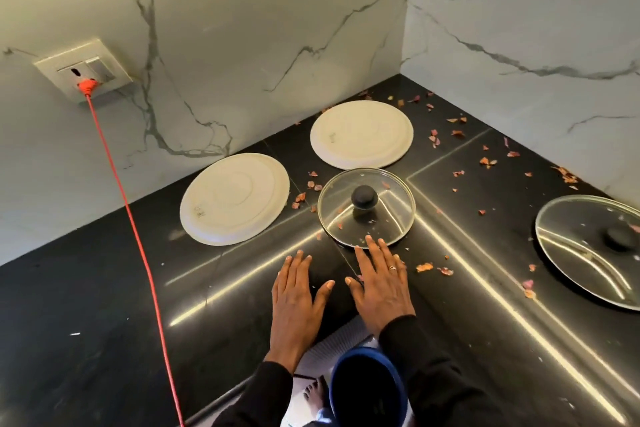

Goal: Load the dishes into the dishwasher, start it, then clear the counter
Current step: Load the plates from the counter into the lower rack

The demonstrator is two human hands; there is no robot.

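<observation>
While my left hand [298,291] and right hand [381,284] lie flat, empty, the near lid [381,218] looks fragile, slick, probably light; best lifted by its knob [364,197].

A white plate [234,199] lies upside down on the black surface [104,305], and a second white plate [361,134] lies likewise nearer the corner. A small glass lid [388,215], black knob up, sits just in front of them. A larger glass lid [585,253] lies well apart at the right.

- My left hand [298,291] and right hand [379,284] lie flat, side by side, on the counter [104,305].
- The small lid [366,208] sits just beyond my right hand.
- The near plate [234,198] lies left of it, the far plate [361,134] behind.
- The large lid [588,246] sits far right.
</observation>
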